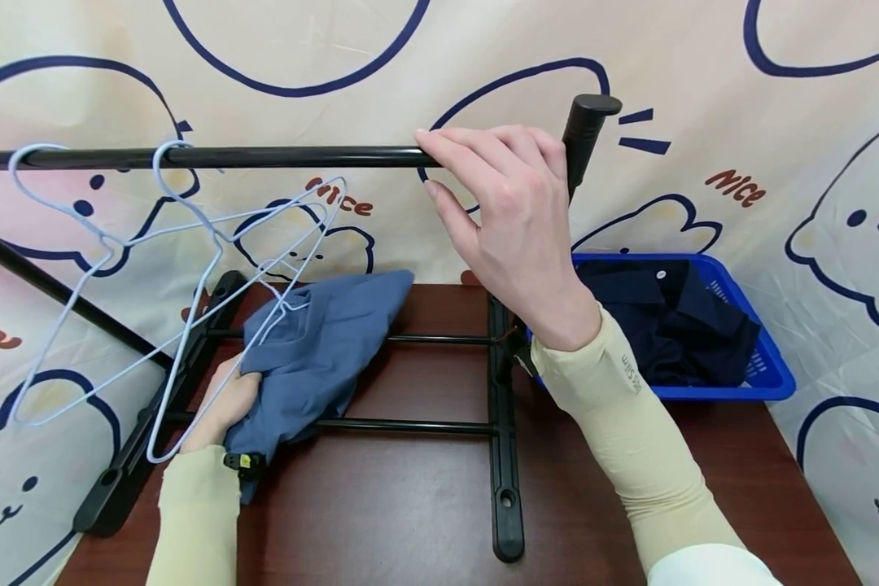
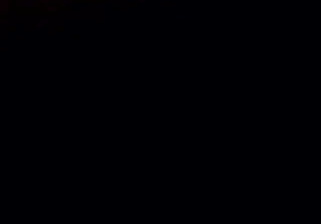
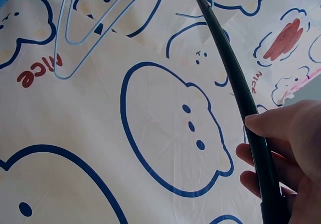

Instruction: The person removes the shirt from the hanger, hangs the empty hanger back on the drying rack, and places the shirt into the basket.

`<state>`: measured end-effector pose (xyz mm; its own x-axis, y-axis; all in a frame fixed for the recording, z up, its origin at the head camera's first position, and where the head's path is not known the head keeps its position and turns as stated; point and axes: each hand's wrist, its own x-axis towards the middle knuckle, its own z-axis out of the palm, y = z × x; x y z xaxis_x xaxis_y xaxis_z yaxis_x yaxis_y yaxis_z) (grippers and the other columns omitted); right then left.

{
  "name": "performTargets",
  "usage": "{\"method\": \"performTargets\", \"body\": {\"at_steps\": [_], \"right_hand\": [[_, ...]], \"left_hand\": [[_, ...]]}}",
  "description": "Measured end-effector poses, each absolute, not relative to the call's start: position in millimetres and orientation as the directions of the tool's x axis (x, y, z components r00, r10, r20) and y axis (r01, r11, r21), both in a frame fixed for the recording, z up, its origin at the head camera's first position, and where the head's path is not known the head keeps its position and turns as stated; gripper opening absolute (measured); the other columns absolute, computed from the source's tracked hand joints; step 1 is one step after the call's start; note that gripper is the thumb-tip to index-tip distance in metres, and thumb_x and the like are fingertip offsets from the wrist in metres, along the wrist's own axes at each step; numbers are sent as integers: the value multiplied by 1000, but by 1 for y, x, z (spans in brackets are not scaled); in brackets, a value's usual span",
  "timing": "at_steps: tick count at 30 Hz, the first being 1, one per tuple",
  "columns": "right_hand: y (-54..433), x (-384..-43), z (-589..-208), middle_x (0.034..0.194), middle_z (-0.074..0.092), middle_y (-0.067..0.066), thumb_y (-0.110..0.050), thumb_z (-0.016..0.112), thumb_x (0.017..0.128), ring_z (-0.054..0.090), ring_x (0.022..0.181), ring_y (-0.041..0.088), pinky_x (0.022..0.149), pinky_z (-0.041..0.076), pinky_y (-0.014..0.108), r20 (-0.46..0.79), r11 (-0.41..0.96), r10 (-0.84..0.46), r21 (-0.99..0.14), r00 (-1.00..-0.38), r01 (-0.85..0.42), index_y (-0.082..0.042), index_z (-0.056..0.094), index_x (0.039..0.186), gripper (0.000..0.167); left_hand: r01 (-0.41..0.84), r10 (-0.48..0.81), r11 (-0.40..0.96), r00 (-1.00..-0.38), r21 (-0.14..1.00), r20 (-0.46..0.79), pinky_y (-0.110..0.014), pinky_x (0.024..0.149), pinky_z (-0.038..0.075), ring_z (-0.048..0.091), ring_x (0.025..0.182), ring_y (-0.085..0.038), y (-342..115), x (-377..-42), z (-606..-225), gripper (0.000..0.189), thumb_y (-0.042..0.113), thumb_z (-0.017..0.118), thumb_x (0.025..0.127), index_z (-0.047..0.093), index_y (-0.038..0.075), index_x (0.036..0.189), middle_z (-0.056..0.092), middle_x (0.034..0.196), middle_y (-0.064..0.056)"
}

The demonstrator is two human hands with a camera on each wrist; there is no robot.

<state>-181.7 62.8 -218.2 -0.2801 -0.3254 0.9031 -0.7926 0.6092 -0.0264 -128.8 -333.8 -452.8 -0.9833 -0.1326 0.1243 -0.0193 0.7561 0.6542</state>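
Note:
In the head view my left hand [image 1: 230, 399] grips a blue garment [image 1: 322, 350] in front of the lower rack bars, its fingertips hidden by the folds. The left wrist view is almost wholly black. My right hand [image 1: 505, 220] holds the right end of the black rack's top bar [image 1: 300, 157]. In the right wrist view, the thumb of that hand [image 3: 296, 143] lies on one side of the bar [image 3: 241, 93] and the fingers on the other. Two light blue wire hangers [image 1: 212, 232] hang from the bar, overlapping the garment and left hand in the head view.
A blue basket [image 1: 769, 391] holding a dark navy garment [image 1: 674, 325] stands on the brown table [image 1: 381, 505] at the right. The rack's black feet [image 1: 505, 488] rest on the table. Behind hangs a patterned curtain [image 1: 498, 49].

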Motion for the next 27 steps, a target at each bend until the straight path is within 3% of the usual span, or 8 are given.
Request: {"method": "performTargets", "body": {"at_steps": [4,8,12,15,21,27], "right_hand": [[64,-181,-217,128,69,4,-29,64,101,57,112,25,105,29,40,892,604,-349,-22,-289,-796,-11,69,133,37],[68,-179,-216,137,63,9,-30,65,101,53,124,25,107,28,41,890,548,-377,-9,-256,-837,-6,64,138,44],[74,-174,-215,140,59,16,-17,72,96,49,134,26,111,29,42,925,388,-339,-31,-174,-921,2,64,134,44],[78,-167,-216,137,61,19,-6,76,90,51,133,28,110,34,44,943,281,-296,-63,-149,-958,6,66,128,42],[90,-152,-229,134,63,16,-2,77,86,58,125,28,103,45,43,939,224,-281,-135,-196,-965,6,67,125,41],[105,-149,-256,141,59,13,-7,78,87,55,129,26,105,44,41,861,240,-386,-253,-331,-937,4,63,134,51]], "left_hand": [[43,-29,696,-996,717,88,-32,72,38,50,83,-28,-324,-132,-449,26,-8,43,91,64,-5,106,60,97,-20],[38,30,666,-999,745,24,-33,71,38,50,81,-25,-314,-132,-444,23,-9,43,93,64,-3,102,60,93,-15],[44,85,638,-996,769,-14,-36,70,37,50,78,-25,-304,-129,-439,20,-8,42,95,59,1,89,56,84,-11],[52,104,630,-994,775,-18,-34,72,37,51,80,-25,-299,-126,-434,23,-7,42,96,62,3,91,59,87,-9],[112,154,670,-988,734,10,-29,78,41,56,86,-23,-291,-121,-424,31,-4,43,97,69,12,103,66,96,-4],[155,205,662,-978,734,21,-26,84,43,58,91,-21,-285,-114,-412,32,-3,44,100,70,11,111,68,101,-2]]}}
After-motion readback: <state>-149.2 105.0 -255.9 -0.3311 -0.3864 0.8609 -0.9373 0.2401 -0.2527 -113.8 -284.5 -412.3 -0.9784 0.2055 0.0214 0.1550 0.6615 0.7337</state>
